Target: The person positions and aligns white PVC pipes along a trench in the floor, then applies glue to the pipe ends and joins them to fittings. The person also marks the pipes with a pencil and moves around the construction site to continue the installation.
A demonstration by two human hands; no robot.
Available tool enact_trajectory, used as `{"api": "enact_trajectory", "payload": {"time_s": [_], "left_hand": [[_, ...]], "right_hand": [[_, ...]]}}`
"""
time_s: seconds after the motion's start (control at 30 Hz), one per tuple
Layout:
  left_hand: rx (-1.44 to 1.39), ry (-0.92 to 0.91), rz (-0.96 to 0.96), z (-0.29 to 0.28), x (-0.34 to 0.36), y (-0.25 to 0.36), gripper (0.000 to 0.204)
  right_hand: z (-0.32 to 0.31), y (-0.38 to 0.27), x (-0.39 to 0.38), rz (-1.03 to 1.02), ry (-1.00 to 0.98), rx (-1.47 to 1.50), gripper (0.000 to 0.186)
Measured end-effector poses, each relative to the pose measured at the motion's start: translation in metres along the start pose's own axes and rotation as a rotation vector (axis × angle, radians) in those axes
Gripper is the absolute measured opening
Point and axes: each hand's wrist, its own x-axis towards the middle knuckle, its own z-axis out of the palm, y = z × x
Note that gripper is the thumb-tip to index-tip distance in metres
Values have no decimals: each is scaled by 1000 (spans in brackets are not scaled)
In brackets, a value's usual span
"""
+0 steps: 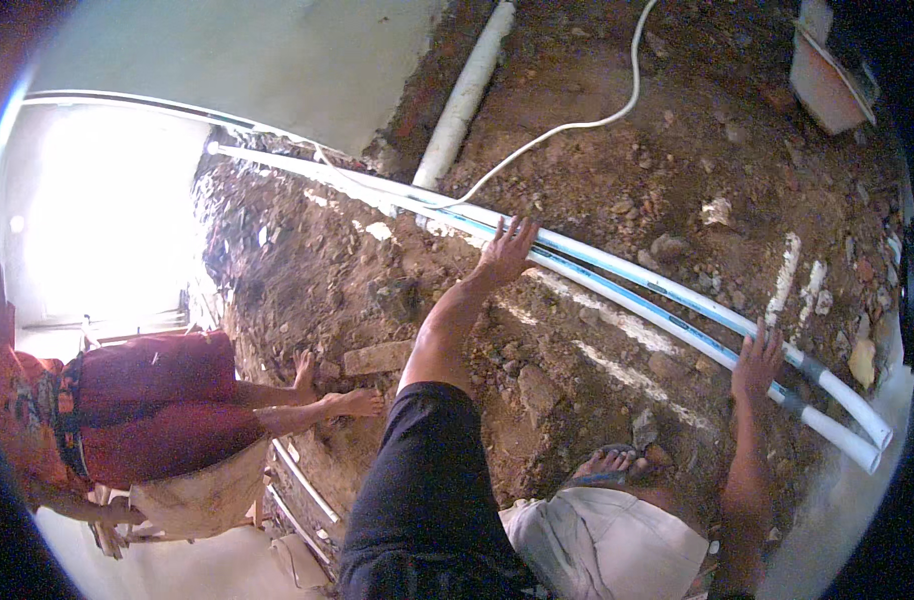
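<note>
Two long white plastic pipes with blue stripes, a farther pipe [638, 276] and a nearer pipe [641, 309], run side by side above the dug-up soil from the far left to the near right. My left hand [507, 256] is laid across both around the middle, its fingers bent over the farther one. Close to the right ends, my right hand [758, 366] grips the pipes from the near side, fingertips reaching toward the farther one. Past it, each pipe has a grey band and then a plain white end piece. The undersides of both hands are hidden.
Beyond the pipes, a thick white pipe [467, 95] and a thin pale hose [587, 122] lie on rubble-strewn soil [567, 170]. A pan-like container [827, 85] sits far right. At left stands another person [157, 400] in red shorts, near a bright opening [107, 200]. A brick [377, 358] lies nearby.
</note>
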Motion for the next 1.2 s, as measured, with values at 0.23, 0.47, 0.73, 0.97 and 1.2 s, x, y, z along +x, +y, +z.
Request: {"api": "enact_trajectory", "payload": {"time_s": [0.23, 0.47, 0.73, 0.97, 1.2], "left_hand": [[79, -57, 72, -21, 25, -2, 90], [-55, -90, 38, 5, 8, -2, 99], [52, -135, 69, 14, 23, -21, 96], [57, -138, 111, 17, 26, -18, 92], [7, -197, 20, 24, 19, -21, 97]], "right_hand": [[1, 38, -11, 126, -179, 91, 39], [-9, 17, -8, 36, -59, 109, 47], [-21, 1, -1, 86, -22, 216, 51], [-21, 8, -4, 72, 28, 225, 55], [-23, 8, 4, 76, -19, 243, 60]]}}
